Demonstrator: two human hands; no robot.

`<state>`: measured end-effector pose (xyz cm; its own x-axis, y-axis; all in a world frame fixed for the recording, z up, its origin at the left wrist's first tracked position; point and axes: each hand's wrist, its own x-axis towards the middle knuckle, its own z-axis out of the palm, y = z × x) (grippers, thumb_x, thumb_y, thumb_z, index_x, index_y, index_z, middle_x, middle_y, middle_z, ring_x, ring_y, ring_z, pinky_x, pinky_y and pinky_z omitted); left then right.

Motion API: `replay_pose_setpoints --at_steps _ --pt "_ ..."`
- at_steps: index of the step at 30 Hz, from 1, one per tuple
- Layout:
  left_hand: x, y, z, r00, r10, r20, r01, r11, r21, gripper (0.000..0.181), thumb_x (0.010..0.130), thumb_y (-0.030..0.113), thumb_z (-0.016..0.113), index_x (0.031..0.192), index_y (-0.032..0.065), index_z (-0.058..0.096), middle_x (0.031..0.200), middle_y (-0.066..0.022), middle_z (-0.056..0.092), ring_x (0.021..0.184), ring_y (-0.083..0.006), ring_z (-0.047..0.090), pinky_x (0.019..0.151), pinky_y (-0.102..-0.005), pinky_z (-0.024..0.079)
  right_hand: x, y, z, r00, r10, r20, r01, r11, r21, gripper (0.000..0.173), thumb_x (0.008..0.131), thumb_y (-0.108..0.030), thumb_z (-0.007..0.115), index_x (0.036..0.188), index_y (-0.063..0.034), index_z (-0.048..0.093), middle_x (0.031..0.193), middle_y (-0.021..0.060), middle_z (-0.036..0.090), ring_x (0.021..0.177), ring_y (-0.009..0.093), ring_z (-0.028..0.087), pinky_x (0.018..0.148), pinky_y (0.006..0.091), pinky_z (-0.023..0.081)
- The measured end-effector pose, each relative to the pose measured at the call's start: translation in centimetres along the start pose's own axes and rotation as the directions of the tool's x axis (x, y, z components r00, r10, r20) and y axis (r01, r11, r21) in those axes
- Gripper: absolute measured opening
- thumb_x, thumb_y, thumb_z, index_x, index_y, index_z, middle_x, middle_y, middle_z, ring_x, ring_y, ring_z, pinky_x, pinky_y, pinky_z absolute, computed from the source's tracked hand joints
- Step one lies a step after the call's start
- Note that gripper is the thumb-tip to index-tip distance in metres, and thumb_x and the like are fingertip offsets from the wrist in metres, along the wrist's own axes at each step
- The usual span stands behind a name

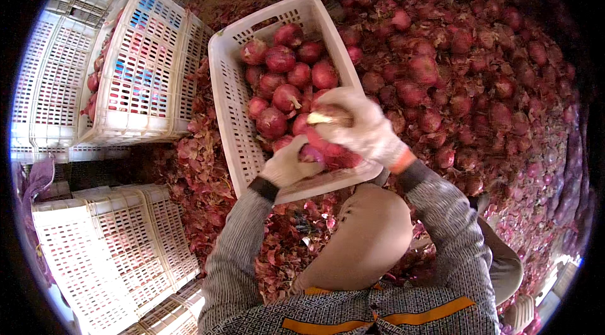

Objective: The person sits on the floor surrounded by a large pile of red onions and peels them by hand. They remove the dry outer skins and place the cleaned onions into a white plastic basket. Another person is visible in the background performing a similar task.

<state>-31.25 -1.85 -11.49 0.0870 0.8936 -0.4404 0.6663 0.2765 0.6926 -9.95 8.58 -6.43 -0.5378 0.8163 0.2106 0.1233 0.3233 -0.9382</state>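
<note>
A white plastic crate (224, 94) stands tilted across the view before me, with many red onions (286, 97) inside it. At its near end my left hand (288, 165), in a pale work glove, curls around a purplish red onion (311, 154). My right hand (366, 122), gloved too and blurred by motion, is above the crate's right side. Its fingers close on a brownish onion (339, 115) with a pale end. Both hands partly hide the onions beneath them.
A large heap of red onions (425, 70) spreads along the right. Stacked white crates (142, 61) line the left, some with onions inside, and more crates (113, 250) stand lower left. Loose onion skins (191, 183) cover the ground. My bent knee (373, 226) is close to the crate's near edge.
</note>
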Motion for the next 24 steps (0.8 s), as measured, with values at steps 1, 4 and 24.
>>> replay_pose_setpoints --at_steps 1,4,24 --pt "-1.6 0.8 -1.2 0.996 -0.085 -0.026 0.082 0.992 -0.101 0.066 0.077 0.033 0.08 0.132 0.0102 0.052 0.106 -0.0202 0.068 0.1 -0.0291 0.068 0.091 -0.0386 0.052 0.4 2.9 1.6 0.992 -0.115 0.048 0.123 0.974 -0.19 0.042 0.084 -0.03 0.077 0.116 -0.0052 0.065 0.113 0.0109 0.066 0.109 0.028 0.062 0.097 0.0407 0.05" --pt "-5.8 -0.1 -2.9 0.992 -0.084 -0.091 0.023 0.846 -0.532 0.047 0.092 0.029 0.064 0.131 0.0074 0.051 0.11 -0.0114 0.065 0.101 -0.0195 0.063 0.09 -0.0306 0.051 -0.5 10.7 5.9 0.941 0.204 0.268 0.062 0.677 -0.733 0.024 0.085 -0.024 0.069 0.106 -0.0115 0.068 0.106 0.0086 0.061 0.105 0.035 0.06 0.09 0.049 0.051" --pt "-14.0 23.7 -0.3 0.756 0.649 0.089 -0.484 0.645 -0.591 0.058 0.096 0.026 0.064 0.146 0.0044 0.041 0.118 -0.0153 0.065 0.08 -0.0176 0.068 0.066 -0.0266 0.055 -22.2 -14.7 -8.8 0.854 0.255 -0.453 0.215 0.62 0.754 0.092 0.074 -0.039 0.088 0.146 -0.0069 0.041 0.135 0.0105 0.053 0.123 0.021 0.055 0.103 0.0382 0.048"
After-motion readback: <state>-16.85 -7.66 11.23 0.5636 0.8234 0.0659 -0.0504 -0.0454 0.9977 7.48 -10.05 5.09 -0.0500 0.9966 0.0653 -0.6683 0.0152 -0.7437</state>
